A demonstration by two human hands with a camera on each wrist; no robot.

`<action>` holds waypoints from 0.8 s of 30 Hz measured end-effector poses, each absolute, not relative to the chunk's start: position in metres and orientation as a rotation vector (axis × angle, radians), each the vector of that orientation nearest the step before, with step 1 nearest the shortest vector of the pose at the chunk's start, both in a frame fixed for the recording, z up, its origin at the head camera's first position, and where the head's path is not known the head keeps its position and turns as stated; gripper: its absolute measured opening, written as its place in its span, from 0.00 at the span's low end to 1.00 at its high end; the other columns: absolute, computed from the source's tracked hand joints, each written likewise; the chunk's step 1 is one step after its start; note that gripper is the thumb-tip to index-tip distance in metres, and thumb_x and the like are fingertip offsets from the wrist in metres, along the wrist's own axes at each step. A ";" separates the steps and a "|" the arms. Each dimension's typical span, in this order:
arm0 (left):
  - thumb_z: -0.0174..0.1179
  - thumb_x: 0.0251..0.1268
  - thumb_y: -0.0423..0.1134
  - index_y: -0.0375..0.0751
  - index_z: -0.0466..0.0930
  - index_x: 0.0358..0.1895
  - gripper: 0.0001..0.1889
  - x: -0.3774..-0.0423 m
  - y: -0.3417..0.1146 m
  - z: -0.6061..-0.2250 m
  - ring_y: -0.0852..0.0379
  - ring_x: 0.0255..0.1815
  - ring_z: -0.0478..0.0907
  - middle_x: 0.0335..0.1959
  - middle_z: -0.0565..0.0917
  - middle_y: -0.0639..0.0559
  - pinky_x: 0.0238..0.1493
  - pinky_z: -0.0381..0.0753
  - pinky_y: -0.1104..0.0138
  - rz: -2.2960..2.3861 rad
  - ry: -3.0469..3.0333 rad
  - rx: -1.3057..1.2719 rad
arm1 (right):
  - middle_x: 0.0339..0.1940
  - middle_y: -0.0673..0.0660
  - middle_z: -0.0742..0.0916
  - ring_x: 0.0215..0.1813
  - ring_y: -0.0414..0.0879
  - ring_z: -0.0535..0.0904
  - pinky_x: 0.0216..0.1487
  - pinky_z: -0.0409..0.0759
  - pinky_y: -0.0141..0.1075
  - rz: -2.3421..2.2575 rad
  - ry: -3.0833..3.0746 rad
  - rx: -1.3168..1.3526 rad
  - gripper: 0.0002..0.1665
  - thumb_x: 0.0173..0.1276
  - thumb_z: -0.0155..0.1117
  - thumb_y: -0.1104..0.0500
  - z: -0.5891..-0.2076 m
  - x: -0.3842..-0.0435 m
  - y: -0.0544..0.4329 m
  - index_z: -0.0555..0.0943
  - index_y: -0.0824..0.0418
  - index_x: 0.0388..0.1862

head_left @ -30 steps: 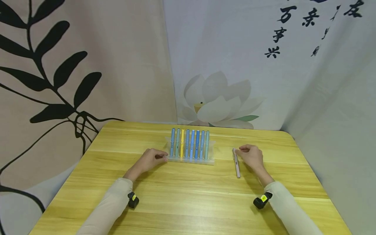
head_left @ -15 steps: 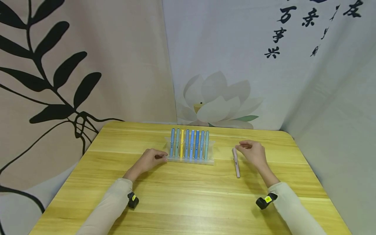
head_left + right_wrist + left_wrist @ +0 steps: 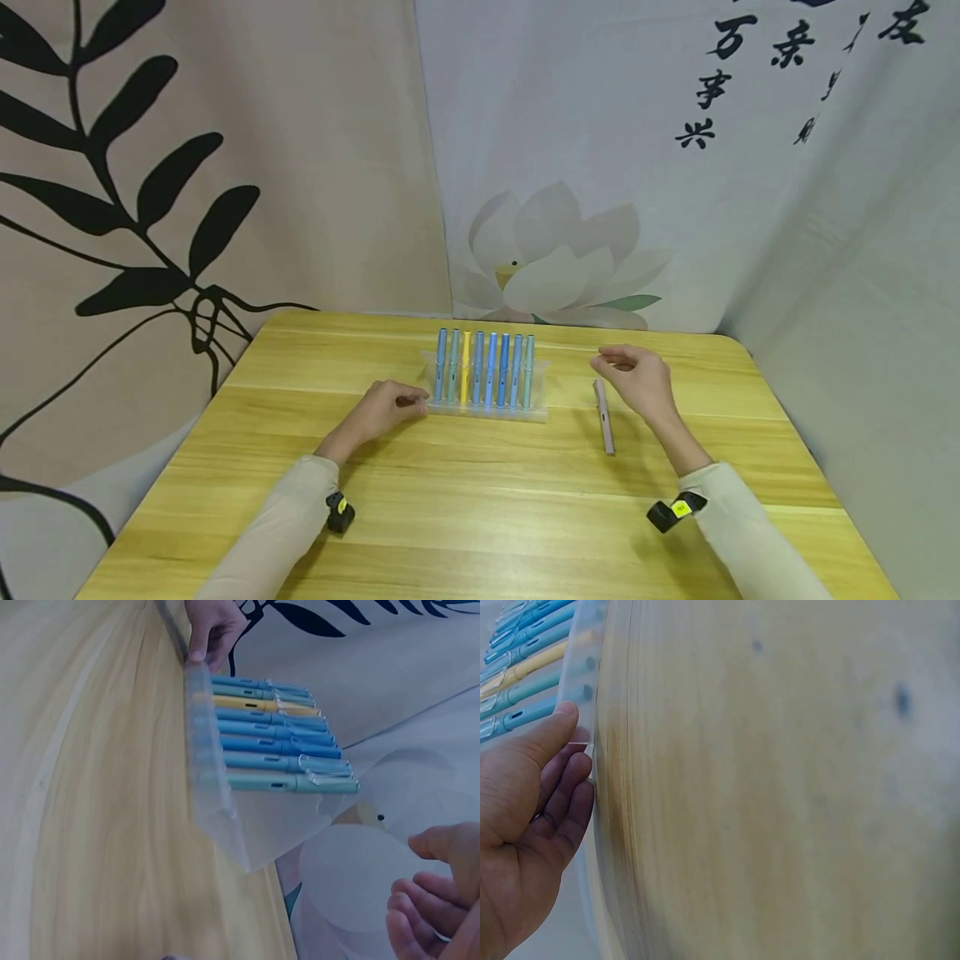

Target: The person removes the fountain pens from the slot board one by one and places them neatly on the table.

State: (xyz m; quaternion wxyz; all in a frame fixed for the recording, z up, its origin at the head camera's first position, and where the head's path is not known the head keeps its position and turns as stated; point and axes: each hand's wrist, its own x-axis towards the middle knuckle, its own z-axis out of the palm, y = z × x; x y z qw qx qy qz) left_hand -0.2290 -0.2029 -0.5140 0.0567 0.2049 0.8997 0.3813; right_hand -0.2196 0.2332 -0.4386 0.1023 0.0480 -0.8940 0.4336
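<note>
A clear plastic pen stand (image 3: 538, 400) sits near the back middle of the table. Several capped pens lean side by side in it, mostly blue and green, with one yellow pen (image 3: 466, 367). My left hand (image 3: 382, 410) grips the stand's left front corner; in the left wrist view the thumb presses its front lip (image 3: 580, 675) with the fingers curled below. To the right of the stand lies a pale pinkish-grey pen (image 3: 604, 421), flat on the table. Just beyond its far end hovers my right hand (image 3: 637, 379), fingers loosely curled with nothing between them.
The wooden table (image 3: 480, 517) backs onto hanging cloth with a printed lotus (image 3: 562, 250). Another cloth (image 3: 862, 292) runs along the right side. Each wrist wears a small black camera, the right camera (image 3: 675, 510) being close above the table.
My right hand has moved away from the pinkish-grey pen, up toward the back of the table and lately a little left. The pen, the stand and my left hand stay put.
</note>
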 end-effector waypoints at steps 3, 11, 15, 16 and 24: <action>0.67 0.70 0.42 0.37 0.87 0.57 0.17 -0.230 -0.203 -0.515 0.52 0.48 0.86 0.48 0.89 0.47 0.50 0.86 0.57 1.158 2.728 0.616 | 0.48 0.58 0.90 0.50 0.55 0.86 0.49 0.86 0.48 1.298 -2.619 0.166 0.25 0.71 0.70 0.44 -0.435 -0.219 0.226 0.86 0.59 0.57; 0.67 0.70 0.42 0.37 0.87 0.57 0.17 -0.230 -0.203 -0.515 0.53 0.47 0.86 0.49 0.89 0.46 0.49 0.86 0.57 1.154 2.732 0.616 | 0.48 0.57 0.91 0.51 0.54 0.85 0.47 0.85 0.41 1.348 -2.582 0.228 0.24 0.71 0.70 0.44 -0.433 -0.220 0.210 0.87 0.58 0.57; 0.67 0.70 0.42 0.37 0.87 0.57 0.17 -0.229 -0.203 -0.514 0.52 0.48 0.86 0.49 0.89 0.46 0.50 0.86 0.57 1.155 2.730 0.603 | 0.47 0.57 0.91 0.50 0.54 0.85 0.45 0.85 0.41 1.391 -2.569 0.265 0.23 0.70 0.71 0.45 -0.433 -0.220 0.202 0.87 0.58 0.56; 0.67 0.70 0.42 0.37 0.87 0.57 0.17 -0.229 -0.203 -0.514 0.52 0.48 0.86 0.49 0.89 0.46 0.50 0.86 0.57 1.157 2.728 0.601 | 0.47 0.57 0.91 0.50 0.53 0.85 0.45 0.85 0.41 1.400 -2.566 0.271 0.23 0.70 0.71 0.46 -0.433 -0.220 0.200 0.87 0.58 0.56; 0.67 0.70 0.43 0.37 0.86 0.57 0.18 -0.230 -0.203 -0.514 0.51 0.49 0.86 0.50 0.89 0.46 0.51 0.86 0.56 1.155 2.727 0.601 | 0.46 0.56 0.91 0.49 0.53 0.85 0.48 0.86 0.47 1.404 -2.573 0.290 0.20 0.70 0.72 0.47 -0.438 -0.222 0.186 0.88 0.58 0.54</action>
